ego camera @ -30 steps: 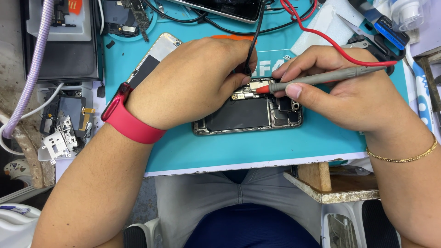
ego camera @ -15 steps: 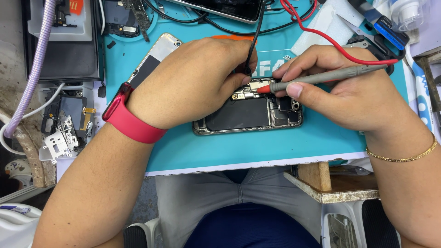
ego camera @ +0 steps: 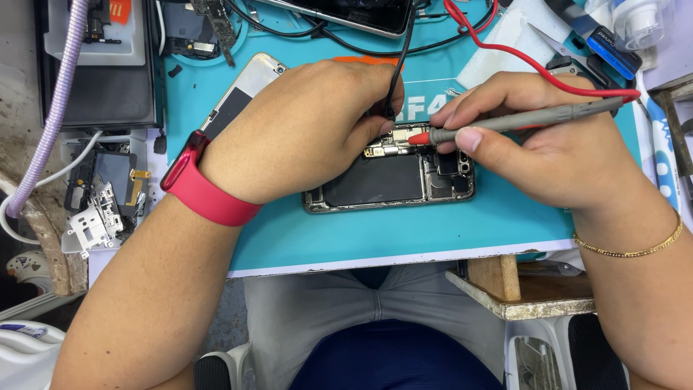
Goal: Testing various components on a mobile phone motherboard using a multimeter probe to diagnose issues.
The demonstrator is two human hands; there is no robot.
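An opened phone (ego camera: pixel 390 184) with its black battery and circuit board bared lies on a teal work mat (ego camera: pixel 346 238). My left hand (ego camera: pixel 303 130), with a red wristband (ego camera: pixel 206 188) on its wrist, rests over the phone's left end and pinches a thin black probe (ego camera: pixel 398 68) whose tip touches the board. My right hand (ego camera: pixel 548 144) holds a grey probe with a red tip (ego camera: pixel 505 121) like a pen; that tip touches the board at the phone's top edge. A red lead (ego camera: pixel 534 65) runs from this probe toward the back.
A second phone (ego camera: pixel 242 94) lies face down on the mat behind my left wrist. A dark tray (ego camera: pixel 101 87) and loose metal parts (ego camera: pixel 94 217) sit at the left, with a lilac hose (ego camera: pixel 54 115). Tools and a bottle (ego camera: pixel 635 22) crowd the back right. A wooden ledge (ego camera: pixel 520 296) juts below the mat.
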